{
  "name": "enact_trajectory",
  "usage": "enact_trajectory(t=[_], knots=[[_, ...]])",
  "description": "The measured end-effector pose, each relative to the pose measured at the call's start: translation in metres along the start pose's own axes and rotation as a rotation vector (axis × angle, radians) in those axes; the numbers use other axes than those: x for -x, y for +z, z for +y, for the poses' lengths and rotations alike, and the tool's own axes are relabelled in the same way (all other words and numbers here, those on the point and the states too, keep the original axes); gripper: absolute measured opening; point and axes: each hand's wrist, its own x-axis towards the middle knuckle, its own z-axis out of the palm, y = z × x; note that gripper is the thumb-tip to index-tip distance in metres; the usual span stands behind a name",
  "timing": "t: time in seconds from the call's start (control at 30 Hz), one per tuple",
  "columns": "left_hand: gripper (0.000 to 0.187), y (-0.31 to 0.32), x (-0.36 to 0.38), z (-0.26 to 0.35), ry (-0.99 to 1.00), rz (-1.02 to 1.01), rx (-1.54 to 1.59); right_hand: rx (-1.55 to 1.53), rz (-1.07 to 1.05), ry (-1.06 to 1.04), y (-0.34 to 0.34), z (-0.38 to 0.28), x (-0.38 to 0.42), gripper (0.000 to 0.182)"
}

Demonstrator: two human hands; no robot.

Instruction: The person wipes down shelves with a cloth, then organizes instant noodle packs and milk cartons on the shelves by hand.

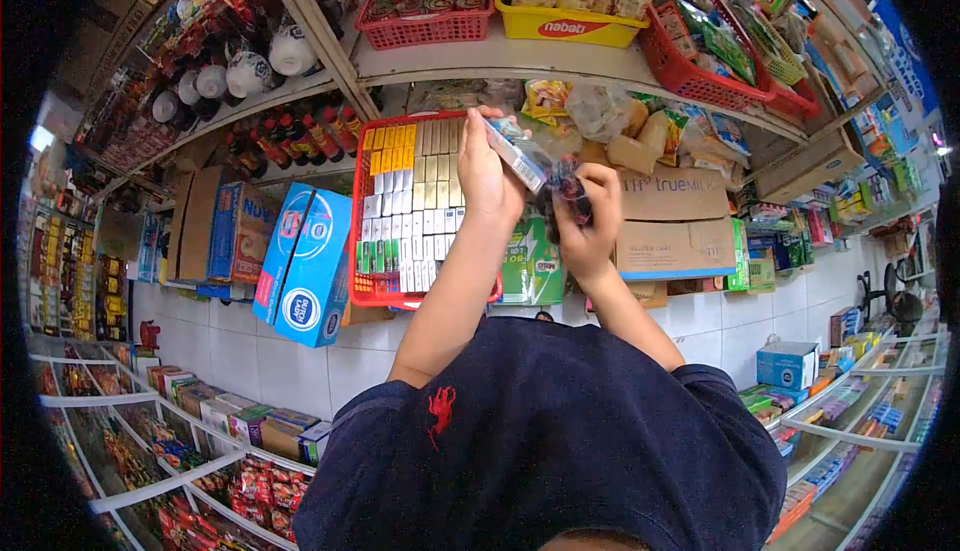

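Note:
My left hand (485,176) is closed around a slim white and blue box (520,163) with a barcode on its side, held tilted. Close by, my right hand (592,213) has its fingers wrapped round a dark object (570,196) with a reddish tint, whose kind I cannot tell. That object meets the lower end of the box in this view. Under my left forearm is a red plastic basket (357,251) with rows of small packs (405,196) in yellow, gold, white and green. A green pack (530,269) lies between my arms.
A blue Dutch Lady carton (305,266) stands left of the basket, a brown TH true MILK carton (675,236) to the right. Above runs a shelf (440,63) with a red basket of cans (425,26) and a yellow nabati tray (570,26). Glass shelving (190,471) lines the lower left.

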Motion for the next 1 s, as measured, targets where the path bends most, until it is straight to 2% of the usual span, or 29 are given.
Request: enact_trajectory(t=[0.07,0.13,0.17,0.2,0.27,0.33,0.4,0.47,0.5,0.53,0.57,0.6,0.63,0.7,0.8,0.87,0.97,1.0], knots=[[0.023,-0.005,-0.001,0.006,0.030,0.044,-0.057,0.001,0.033,-0.028,0.006,0.020,0.020,0.028],[0.023,-0.016,-0.004,0.017,0.095,0.037,0.003,0.125,-0.216,0.189,0.007,0.037,0.034,0.027],[0.024,-0.026,-0.005,0.021,0.086,0.044,0.015,0.047,-0.222,0.275,0.006,0.042,0.042,0.024],[0.024,-0.038,-0.003,0.026,0.106,0.060,0.014,0.058,-0.193,0.212,0.002,0.050,0.054,0.022],[0.028,-0.070,0.000,0.035,0.194,0.158,-0.092,-0.029,-0.276,0.226,-0.017,0.055,0.067,0.022],[0.041,-0.122,0.008,0.052,0.097,0.273,-0.184,-0.044,-0.215,0.338,-0.033,0.050,0.078,0.020],[0.039,-0.180,0.013,0.069,0.083,0.335,-0.186,0.018,-0.111,0.460,-0.043,0.055,0.089,0.017],[0.037,-0.231,-0.002,0.087,0.171,0.545,-0.478,-0.051,-0.025,0.596,-0.045,0.057,0.092,0.014],[0.035,-0.257,-0.016,0.094,0.244,0.703,-0.683,-0.031,-0.014,0.574,-0.044,0.058,0.093,0.014],[0.034,-0.299,-0.041,0.103,0.375,0.611,-0.612,-0.012,-0.003,0.554,-0.042,0.058,0.094,0.015],[0.034,-0.314,-0.060,0.116,0.523,0.595,-0.989,-0.019,-0.012,0.558,-0.039,0.057,0.097,0.015],[0.035,-0.320,-0.073,0.126,0.667,0.558,-1.366,-0.013,-0.039,0.562,-0.036,0.057,0.099,0.015],[0.035,-0.306,-0.075,0.136,0.671,0.565,-1.365,-0.006,-0.062,0.563,-0.032,0.055,0.100,0.015],[0.040,-0.280,-0.081,0.155,0.410,0.546,-1.862,0.002,-0.112,0.561,-0.027,0.045,0.100,0.014],[0.040,-0.273,-0.096,0.152,0.498,0.590,-1.972,0.000,-0.156,0.574,-0.028,0.040,0.106,0.015],[0.037,-0.280,-0.103,0.150,0.470,0.573,-2.009,0.026,-0.182,0.586,-0.031,0.036,0.108,0.015],[0.032,-0.279,-0.107,0.144,0.476,0.545,-2.346,0.072,-0.122,0.589,-0.039,0.037,0.114,0.014],[0.032,-0.278,-0.107,0.142,0.471,0.532,-2.343,0.109,-0.090,0.584,-0.042,0.037,0.115,0.014]])
